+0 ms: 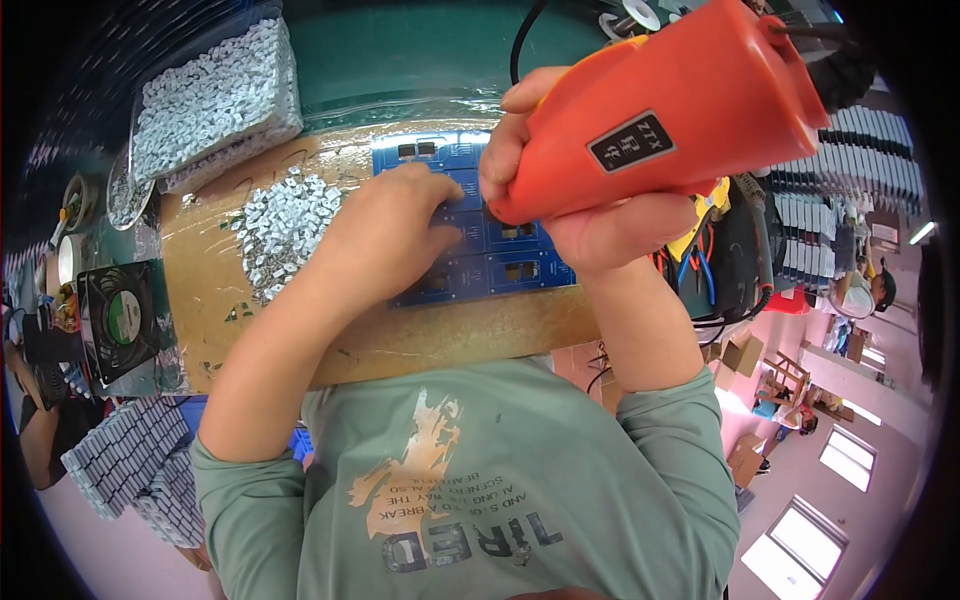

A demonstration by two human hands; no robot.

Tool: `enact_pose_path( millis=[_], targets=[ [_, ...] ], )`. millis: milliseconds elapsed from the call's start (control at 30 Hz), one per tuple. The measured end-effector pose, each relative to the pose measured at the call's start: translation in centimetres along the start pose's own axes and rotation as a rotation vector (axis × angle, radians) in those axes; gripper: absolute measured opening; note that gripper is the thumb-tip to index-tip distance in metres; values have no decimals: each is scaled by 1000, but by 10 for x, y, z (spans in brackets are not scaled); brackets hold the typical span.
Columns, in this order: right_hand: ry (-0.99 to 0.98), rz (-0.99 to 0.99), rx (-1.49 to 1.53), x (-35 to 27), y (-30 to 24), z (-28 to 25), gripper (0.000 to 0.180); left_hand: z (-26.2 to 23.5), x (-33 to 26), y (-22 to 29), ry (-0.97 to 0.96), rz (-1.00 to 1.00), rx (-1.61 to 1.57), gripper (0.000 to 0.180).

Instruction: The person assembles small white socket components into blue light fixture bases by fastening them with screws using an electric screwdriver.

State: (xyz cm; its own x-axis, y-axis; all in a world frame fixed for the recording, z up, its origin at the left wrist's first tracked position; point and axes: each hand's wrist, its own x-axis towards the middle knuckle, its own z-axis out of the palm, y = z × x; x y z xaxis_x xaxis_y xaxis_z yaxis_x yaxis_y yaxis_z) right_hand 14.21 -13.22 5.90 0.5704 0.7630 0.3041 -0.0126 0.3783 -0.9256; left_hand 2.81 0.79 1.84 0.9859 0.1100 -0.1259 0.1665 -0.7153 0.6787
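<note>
My right hand (608, 238) is wrapped firmly around a red power tool (720, 100), fingers along one side and thumb along the other, between 1 and 2 o'clock in the head view. Its nose slants toward 8 o'clock over a panel of blue circuit boards (465, 277), which lies just on the 12 o'clock side of center; I cannot tell whether the tool touches it. My left hand (392, 228) reaches over the panel's 9 o'clock side, fingers curled and thumb bent toward them; I cannot tell whether they pinch anything.

The boards rest on a brown sheet (480, 335) laid across a green tabletop (400, 60). Beside my left forearm, toward 10 o'clock, a heap of small white parts (285, 225) is spread on the sheet. Farther out that way stands a clear bin (240, 150) filled with similar white pieces. A black fan (120, 315) sits at 9 o'clock, with grey-white stacked blocks (130, 450) at 8. Blue-handled pliers (706, 275) lie near 3 o'clock, and a spool (635, 15) at 1 o'clock, partly hidden behind the tool. My green shirt (500, 440) fills 6 o'clock.
</note>
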Motion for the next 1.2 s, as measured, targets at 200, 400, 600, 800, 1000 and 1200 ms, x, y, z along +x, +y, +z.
enact_pose_path(
  millis=[200,400,600,800,1000,1200],
  targets=[
    [24,17,-19,-5,3,3,106,3,-4,-2,-24,-14,16,32],
    [21,13,-13,-8,3,0,107,5,-4,-2,-28,-8,22,32],
    [54,10,-6,-11,3,3,105,4,-7,-2,-33,-17,-6,33],
    [51,-51,132,-23,12,2,108,-2,-27,5,-113,-103,6,32],
    [-224,-203,272,-27,1,-26,112,-4,-48,-24,87,-312,-879,29],
    [-525,-148,396,-16,-22,-41,126,1,-50,-16,163,-427,-1217,28]
  ],
)
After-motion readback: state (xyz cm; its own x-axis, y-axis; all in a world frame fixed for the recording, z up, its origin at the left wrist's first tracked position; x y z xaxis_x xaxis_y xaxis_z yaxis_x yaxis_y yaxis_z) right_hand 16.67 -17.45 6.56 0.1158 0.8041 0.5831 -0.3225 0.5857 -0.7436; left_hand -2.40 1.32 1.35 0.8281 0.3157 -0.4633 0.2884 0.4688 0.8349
